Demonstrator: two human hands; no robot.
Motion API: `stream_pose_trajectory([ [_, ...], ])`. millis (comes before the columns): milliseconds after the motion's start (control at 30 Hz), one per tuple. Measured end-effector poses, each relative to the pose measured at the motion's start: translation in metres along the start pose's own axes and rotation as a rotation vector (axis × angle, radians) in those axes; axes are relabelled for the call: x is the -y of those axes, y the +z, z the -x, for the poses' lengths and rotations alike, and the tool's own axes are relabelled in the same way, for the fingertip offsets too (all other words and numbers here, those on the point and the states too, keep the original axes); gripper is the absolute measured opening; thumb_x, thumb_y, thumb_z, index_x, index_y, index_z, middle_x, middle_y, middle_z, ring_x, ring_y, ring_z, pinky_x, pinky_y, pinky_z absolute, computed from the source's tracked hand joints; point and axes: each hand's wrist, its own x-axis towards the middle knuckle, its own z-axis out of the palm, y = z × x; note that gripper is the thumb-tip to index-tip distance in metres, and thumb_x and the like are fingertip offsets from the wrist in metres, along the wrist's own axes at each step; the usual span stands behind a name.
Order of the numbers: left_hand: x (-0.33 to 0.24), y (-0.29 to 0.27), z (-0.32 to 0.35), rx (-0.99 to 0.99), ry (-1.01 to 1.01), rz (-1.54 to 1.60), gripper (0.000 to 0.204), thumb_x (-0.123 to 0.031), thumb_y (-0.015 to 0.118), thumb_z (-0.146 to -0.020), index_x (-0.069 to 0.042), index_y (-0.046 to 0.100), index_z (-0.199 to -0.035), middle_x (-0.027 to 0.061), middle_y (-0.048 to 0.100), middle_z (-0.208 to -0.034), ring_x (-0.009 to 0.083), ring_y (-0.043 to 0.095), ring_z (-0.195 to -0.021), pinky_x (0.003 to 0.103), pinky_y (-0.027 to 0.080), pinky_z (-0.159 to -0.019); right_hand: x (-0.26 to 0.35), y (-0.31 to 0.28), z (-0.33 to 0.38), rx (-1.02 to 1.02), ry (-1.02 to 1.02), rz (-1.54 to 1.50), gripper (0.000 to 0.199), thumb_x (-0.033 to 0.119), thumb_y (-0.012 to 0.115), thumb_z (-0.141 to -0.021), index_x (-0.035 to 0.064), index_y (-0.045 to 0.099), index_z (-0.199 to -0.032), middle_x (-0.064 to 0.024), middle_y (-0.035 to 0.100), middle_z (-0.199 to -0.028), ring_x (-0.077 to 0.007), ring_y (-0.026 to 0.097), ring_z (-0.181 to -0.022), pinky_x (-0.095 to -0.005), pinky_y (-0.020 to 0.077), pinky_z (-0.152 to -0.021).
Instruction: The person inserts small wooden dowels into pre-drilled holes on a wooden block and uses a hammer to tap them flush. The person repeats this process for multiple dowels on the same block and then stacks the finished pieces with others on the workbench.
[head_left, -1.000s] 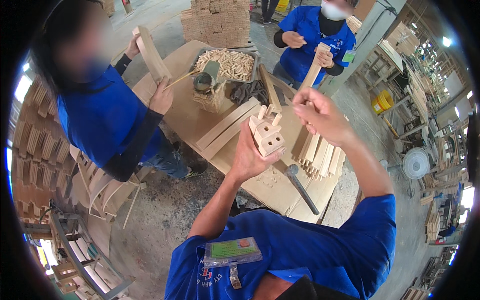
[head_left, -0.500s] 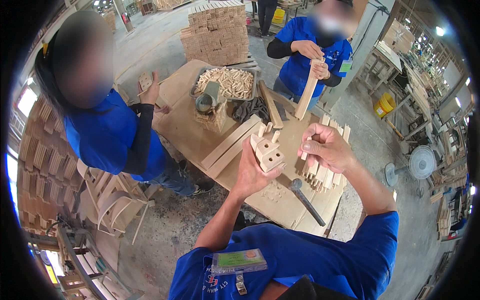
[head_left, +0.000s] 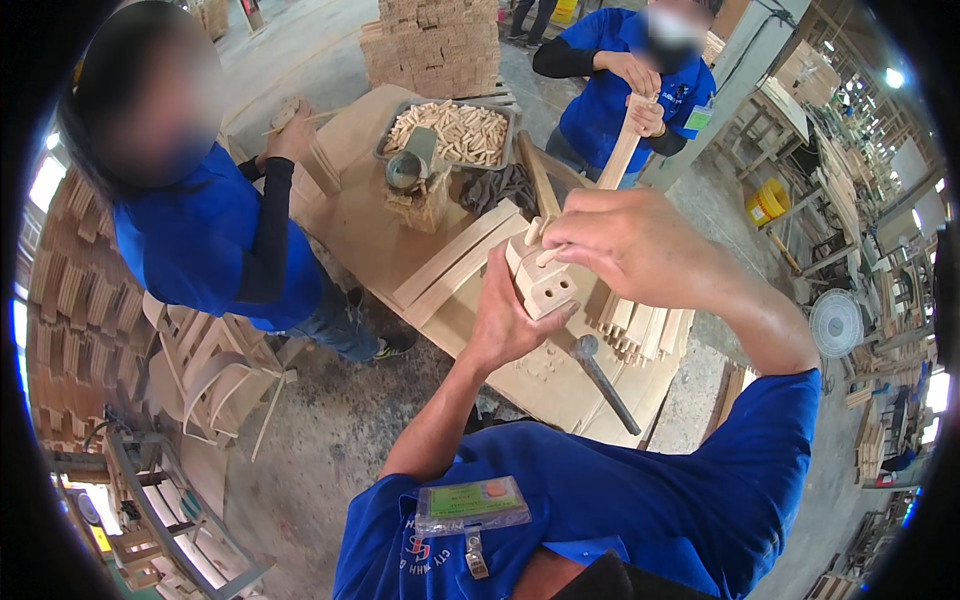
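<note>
1. A green-and-orange rectangular badge (head_left: 470, 503) in a clear sleeve is seen on the blue shirt, low in the frame.
2. The drilled wood block (head_left: 545, 285) is held above the table (head_left: 370, 240), gripped by the left hand (head_left: 505, 320). A dowel (head_left: 552, 254) is pinched by the right hand (head_left: 625, 245); its tip is hidden.
3. A hammer (head_left: 603, 380) lies just below; a tray (head_left: 455, 130) of dowels sits beyond. Two co-workers flank the table.

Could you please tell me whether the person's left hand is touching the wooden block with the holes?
Touching. The head view shows the left hand cupped against the wooden block from below, its fingers wrapped on the block's side with no gap, while the right hand pinches a dowel on top.
</note>
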Motion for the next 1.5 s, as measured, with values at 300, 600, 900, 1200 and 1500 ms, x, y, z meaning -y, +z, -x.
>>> stream_pose_trajectory([
  [300, 0.007, -0.003, -0.002, -0.012, 0.119, -0.061, 0.093, -0.023, 0.095, -0.071, -0.001, 0.04, -0.142, 0.0201, 0.056, -0.126, 0.0351, 0.061, -0.115, 0.047, 0.049, -0.1, -0.007, 0.004, -0.017, 0.123, -0.078, 0.252, 0.014, 0.017, 0.067, -0.096, 0.0067, 0.068, -0.086, -0.0075, 0.063, -0.09, -0.0316, 0.069, -0.078, -0.0477, 0.0526, -0.067],
  [600, 0.001, 0.0, -0.001, 0.018, 0.046, 0.052, 0.092, -0.018, 0.095, -0.07, 0.0, 0.039, -0.141, 0.0193, 0.055, -0.127, 0.0322, 0.062, -0.115, 0.045, 0.05, -0.1, -0.004, 0.013, -0.013, 0.135, 0.01, 0.262, 0.019, 0.025, 0.071, -0.096, 0.0077, 0.068, -0.088, -0.0068, 0.067, -0.089, -0.0306, 0.071, -0.077, -0.0468, 0.0533, -0.067],
  [900, 0.004, -0.01, 0.004, -0.011, 0.083, -0.109, 0.097, -0.019, 0.093, -0.071, 0.0, 0.036, -0.147, 0.0182, 0.053, -0.133, 0.0294, 0.059, -0.123, 0.043, 0.048, -0.106, -0.007, 0.019, 0.007, -0.282, 0.198, -0.215, 0.009, 0.011, 0.063, -0.1, 0.005, 0.069, -0.103, -0.0043, 0.066, -0.089, -0.0212, 0.069, -0.081, -0.0381, 0.0517, -0.068],
  [1200, 0.009, -0.008, 0.006, 0.0, 0.039, 0.056, 0.095, -0.016, 0.091, -0.072, 0.0, 0.035, -0.147, 0.0177, 0.054, -0.134, 0.0277, 0.059, -0.124, 0.042, 0.048, -0.108, -0.065, 0.084, 0.096, -0.373, 0.738, -1.328, 0.026, -0.009, 0.051, -0.099, -0.0007, 0.059, -0.122, -0.0119, 0.066, -0.117, -0.0217, 0.069, -0.113, -0.035, 0.0581, -0.102],
  [1500, -0.002, -0.004, 0.006, 0.0, 0.029, 0.091, 0.094, -0.011, 0.09, -0.074, 0.0, 0.032, -0.147, 0.0157, 0.054, -0.134, 0.0238, 0.058, -0.123, 0.04, 0.049, -0.106, -0.05, 0.09, 0.103, -0.064, 0.998, -1.034, 0.027, 0.005, 0.063, -0.102, -0.0025, 0.057, -0.128, -0.0124, 0.072, -0.109, -0.0181, 0.074, -0.091, -0.0303, 0.0623, -0.067],
])
